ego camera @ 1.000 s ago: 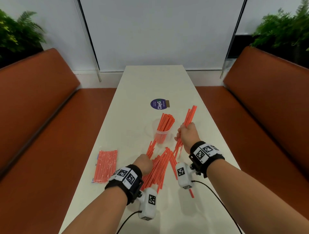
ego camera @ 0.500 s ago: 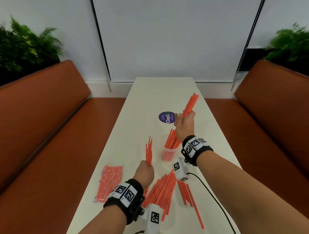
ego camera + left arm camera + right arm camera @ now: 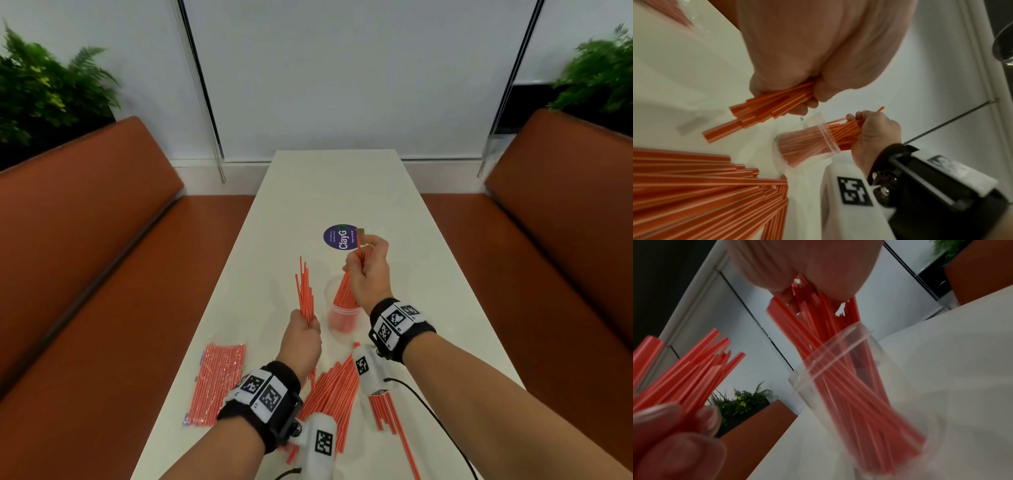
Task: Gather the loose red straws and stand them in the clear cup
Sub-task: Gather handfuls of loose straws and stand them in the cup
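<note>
The clear cup (image 3: 342,317) stands mid-table, packed with red straws (image 3: 343,293). My right hand (image 3: 368,270) is above the cup and grips the tops of those straws; their lower ends sit inside the cup (image 3: 869,395). Left of the cup, my left hand (image 3: 303,334) holds a small upright bundle of red straws (image 3: 305,293), fingers curled round it (image 3: 789,99). A loose heap of red straws (image 3: 330,394) lies on the table near my wrists, and a few more straws (image 3: 390,411) lie to its right.
A flat packet of red straws (image 3: 217,383) lies near the table's left edge. A round purple sticker (image 3: 339,237) is beyond the cup. The white table (image 3: 335,185) is narrow, with brown benches (image 3: 85,240) on both sides. A cable (image 3: 428,407) trails from my right wrist.
My right hand carried its straws from beside the cup over it and lowered them in. My left hand lifted a small bundle off the heap and raised it upright.
</note>
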The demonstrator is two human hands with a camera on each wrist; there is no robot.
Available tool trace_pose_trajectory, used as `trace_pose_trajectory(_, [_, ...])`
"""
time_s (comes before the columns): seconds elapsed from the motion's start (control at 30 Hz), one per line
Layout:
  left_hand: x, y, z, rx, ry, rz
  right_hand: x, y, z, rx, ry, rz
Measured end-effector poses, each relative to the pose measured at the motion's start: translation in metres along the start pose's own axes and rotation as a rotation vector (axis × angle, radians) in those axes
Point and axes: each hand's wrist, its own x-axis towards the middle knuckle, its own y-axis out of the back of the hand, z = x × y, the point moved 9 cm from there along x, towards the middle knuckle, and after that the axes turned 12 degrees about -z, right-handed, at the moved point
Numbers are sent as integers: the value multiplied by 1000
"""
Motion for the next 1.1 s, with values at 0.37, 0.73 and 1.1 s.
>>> trace_pose_trajectory(0.37, [6,2,28,-20,-138,27,4,13,17,-23,-122,38])
trace_pose_trajectory(0.73, [43,-2,120,-152,-437,-15,-32,4,37,155,-273,-357])
trace_pose_trajectory(1.1, [67,-45,83,-37,-343,-216,-30,-18,54,15,-240,-458])
